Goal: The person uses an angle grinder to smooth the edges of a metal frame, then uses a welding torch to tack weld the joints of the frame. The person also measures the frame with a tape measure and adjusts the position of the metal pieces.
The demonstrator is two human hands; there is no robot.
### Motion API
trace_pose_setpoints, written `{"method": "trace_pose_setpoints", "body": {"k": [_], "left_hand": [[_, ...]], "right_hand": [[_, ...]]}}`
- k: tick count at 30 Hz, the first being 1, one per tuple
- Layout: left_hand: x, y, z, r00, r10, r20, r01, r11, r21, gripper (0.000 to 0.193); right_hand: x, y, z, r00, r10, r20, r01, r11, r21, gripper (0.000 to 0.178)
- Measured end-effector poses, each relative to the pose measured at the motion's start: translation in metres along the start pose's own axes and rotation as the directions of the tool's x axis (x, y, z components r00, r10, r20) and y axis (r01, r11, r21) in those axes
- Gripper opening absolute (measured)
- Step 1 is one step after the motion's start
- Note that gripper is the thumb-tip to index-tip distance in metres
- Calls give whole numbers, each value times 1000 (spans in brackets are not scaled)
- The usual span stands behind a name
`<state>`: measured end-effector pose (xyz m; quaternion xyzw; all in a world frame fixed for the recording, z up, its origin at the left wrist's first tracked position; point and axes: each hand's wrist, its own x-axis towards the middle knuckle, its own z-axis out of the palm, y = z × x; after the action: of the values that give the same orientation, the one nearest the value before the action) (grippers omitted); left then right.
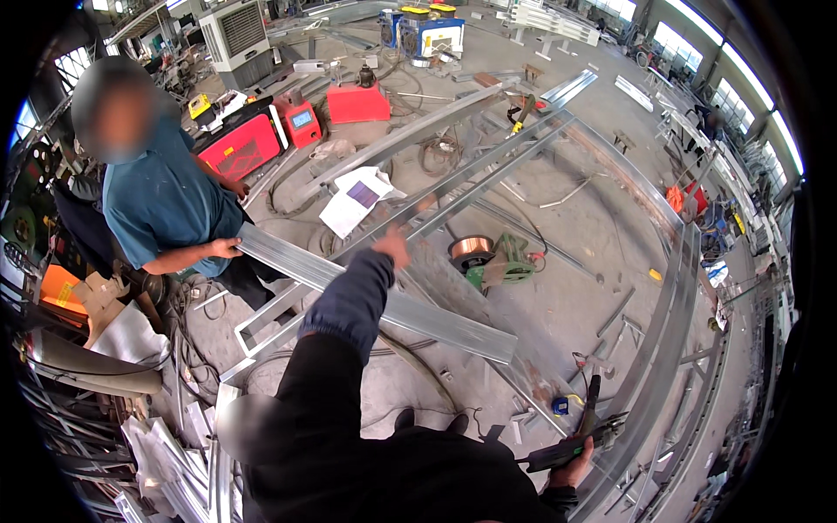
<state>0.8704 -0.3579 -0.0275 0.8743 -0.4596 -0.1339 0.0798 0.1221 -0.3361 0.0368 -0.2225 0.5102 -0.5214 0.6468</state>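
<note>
- Left hand [394, 246] reaches over a long steel frame [488, 166], fingers loosely extended.
- Right hand [571, 471] grips a welding torch [575, 440].
- Concrete workshop floor [567, 296], windows [697, 52] beyond.

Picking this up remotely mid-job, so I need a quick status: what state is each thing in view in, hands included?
Left hand: raised, reaching out, holding nothing.
Right hand: closed on the welding torch.
Long steel channel: lifted off the floor, its far end held by the co-worker's hand.
Curved steel frame: lying flat on the floor.
Copper wire spool: upright on the floor.
Paper sheets: lying on the floor.
</note>
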Motion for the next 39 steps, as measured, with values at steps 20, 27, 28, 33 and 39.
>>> {"method": "trace_pose_setpoints", "body": {"k": [20,27,28,33,39], "left_hand": [[-148,59,55,927,347,-143,-371,903,-216,78],[-132,291,-280,378,-95,-921,-730,581,-359,52],[-140,308,-273,303,-5,-953,-770,588,-248,47],[-204,377,-43,548,707,-447,-833,409,-374,59],[-296,429,66,426,845,323,-184,431,-884,61]], "right_hand": [[52,28,8,965,119,235,-145,984,98,41],[45,-5,-40,975,92,203,-115,988,103,39],[39,-9,-34,978,76,196,-100,988,114,37],[45,-12,-24,970,15,241,-58,983,174,36],[32,-55,24,909,-4,418,-93,973,212,39]]}}
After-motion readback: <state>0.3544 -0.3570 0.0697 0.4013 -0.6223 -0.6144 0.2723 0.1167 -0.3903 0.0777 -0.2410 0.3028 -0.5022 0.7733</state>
